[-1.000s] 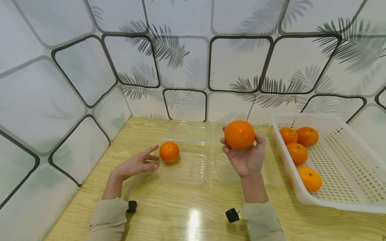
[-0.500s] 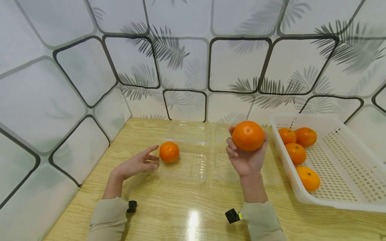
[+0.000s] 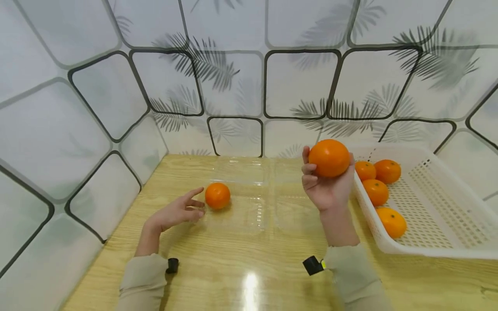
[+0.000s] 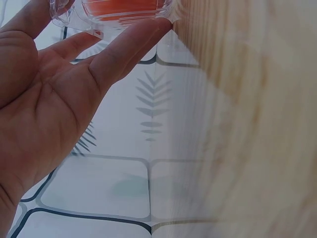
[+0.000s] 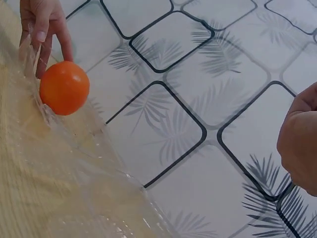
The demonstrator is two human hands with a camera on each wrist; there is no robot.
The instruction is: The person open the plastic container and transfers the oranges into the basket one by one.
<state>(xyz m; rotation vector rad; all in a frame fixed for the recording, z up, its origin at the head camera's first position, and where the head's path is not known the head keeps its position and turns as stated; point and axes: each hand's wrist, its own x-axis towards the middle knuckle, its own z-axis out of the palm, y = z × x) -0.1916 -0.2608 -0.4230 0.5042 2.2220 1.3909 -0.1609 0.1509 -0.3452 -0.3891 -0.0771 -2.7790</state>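
My right hand (image 3: 330, 192) grips an orange (image 3: 330, 157), raised above the table beside the white basket. In the right wrist view only part of that hand (image 5: 302, 141) shows at the right edge, and its orange is out of sight. Another orange (image 3: 217, 195) sits at the left side of a clear plastic clamshell box (image 3: 243, 218) with its lid laid back. Beside this box, my left hand (image 3: 179, 211) has its fingers spread and fairly straight. The left wrist view shows its fingertips touching the clear box wall (image 4: 126, 17), orange fruit behind it.
A white perforated plastic basket (image 3: 435, 251) stands at the right, with several oranges (image 3: 375, 192) along its left side. Another clear box (image 3: 295, 214) lies beside the first. A patterned cloth wall (image 3: 233, 86) borders the wooden table (image 3: 218, 268) at the back and left.
My right hand has moved to the right and up with its orange, closer to the basket. The left hand and the orange in the box stay in place. The head view has turned slightly right.
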